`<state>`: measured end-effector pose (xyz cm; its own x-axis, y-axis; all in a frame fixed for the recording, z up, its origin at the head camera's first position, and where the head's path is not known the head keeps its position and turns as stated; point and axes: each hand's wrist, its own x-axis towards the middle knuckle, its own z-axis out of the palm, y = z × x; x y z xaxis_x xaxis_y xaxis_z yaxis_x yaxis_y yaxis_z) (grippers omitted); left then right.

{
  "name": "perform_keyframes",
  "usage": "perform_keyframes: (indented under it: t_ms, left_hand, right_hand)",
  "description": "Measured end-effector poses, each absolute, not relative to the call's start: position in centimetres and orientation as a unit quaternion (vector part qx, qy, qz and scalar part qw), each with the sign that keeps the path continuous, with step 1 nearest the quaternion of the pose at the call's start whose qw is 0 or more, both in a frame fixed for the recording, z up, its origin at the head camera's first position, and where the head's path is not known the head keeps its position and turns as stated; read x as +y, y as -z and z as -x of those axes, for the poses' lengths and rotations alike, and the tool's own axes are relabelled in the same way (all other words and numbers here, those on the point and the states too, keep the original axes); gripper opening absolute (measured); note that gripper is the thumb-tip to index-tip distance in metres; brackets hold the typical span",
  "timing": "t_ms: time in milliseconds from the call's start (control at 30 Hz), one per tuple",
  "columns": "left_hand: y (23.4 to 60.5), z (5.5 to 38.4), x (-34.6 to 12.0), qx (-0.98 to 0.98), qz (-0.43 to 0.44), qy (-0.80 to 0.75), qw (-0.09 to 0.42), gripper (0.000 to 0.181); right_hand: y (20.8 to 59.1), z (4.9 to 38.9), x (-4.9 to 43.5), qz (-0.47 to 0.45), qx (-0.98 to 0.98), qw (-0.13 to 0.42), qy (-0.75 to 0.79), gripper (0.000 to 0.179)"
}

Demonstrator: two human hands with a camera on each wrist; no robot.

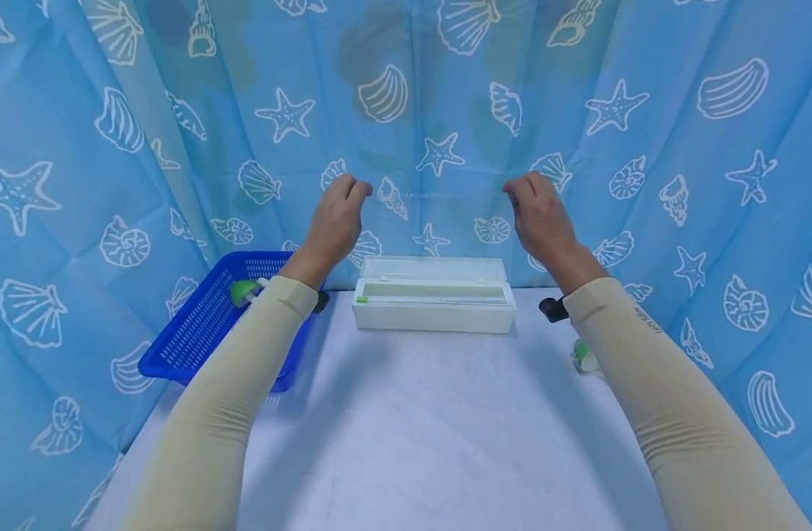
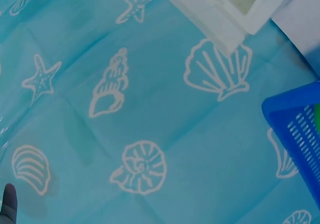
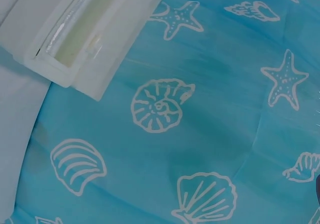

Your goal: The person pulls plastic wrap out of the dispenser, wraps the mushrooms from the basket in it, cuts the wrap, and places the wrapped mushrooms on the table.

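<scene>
Both hands are raised in front of the curtain, above and behind a white cling film dispenser (image 1: 435, 317). Between them spans a sheet of clear cling film (image 1: 427, 195), visible only as faint glints. My left hand (image 1: 339, 214) pinches its left side and my right hand (image 1: 540, 217) pinches its right side. The dispenser's clear lid (image 1: 435, 268) stands up at the back. A green slide cutter (image 1: 362, 299) sits at the left end of its front rail. In the left wrist view, one fingertip (image 2: 8, 204) shows at the lower left edge.
At the left stands a blue basket (image 1: 180, 372) with a green and white item (image 1: 243, 291) inside, partly behind the left sleeve. A green item in clear wrapping (image 1: 585, 357) lies by the right forearm. The shell-patterned curtain (image 1: 439, 110) closes off the table's back.
</scene>
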<state>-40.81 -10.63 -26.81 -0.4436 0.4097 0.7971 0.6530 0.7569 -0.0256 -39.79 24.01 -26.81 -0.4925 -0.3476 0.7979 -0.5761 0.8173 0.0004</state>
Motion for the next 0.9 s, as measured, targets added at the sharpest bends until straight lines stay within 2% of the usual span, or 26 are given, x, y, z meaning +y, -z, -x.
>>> perform_keyframes:
  t_ms: [500,733,900]
  left_hand:
    - [26.1,39.2,-10.5,-0.825,0.333,0.136,0.436,0.027]
    - [26.7,37.2,-10.8,-0.799,0.381,0.121,0.450,0.024]
    - [27.5,35.1,-11.1,-0.773,0.428,0.103,0.456,0.020]
  right_hand:
    - [26.8,38.1,24.7,-0.286,-0.838,0.444,-0.139,0.012]
    - [27.7,36.2,25.4,-0.316,-0.823,0.451,-0.138,0.011]
    - [28.5,33.8,26.0,-0.338,-0.815,0.450,-0.136,0.019]
